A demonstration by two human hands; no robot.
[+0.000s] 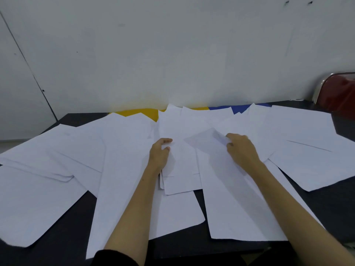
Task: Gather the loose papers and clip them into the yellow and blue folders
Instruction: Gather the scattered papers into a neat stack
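Note:
Many loose white papers [123,150] lie fanned over a dark table [63,233]. Against the wall at the back, a yellow folder [146,113] and a blue folder [238,108] show only as strips, mostly buried under sheets. My left hand [160,154] grips the left edge of a small stack of papers [180,169] in the middle. To its right, my right hand [241,148] pinches the lifted corner of a sheet [209,139], which curls up off the pile.
A white wall rises right behind the table. A red chair with a metal frame [338,93] stands at the far right. Bare dark tabletop shows at the front left, the front right and the far right corner.

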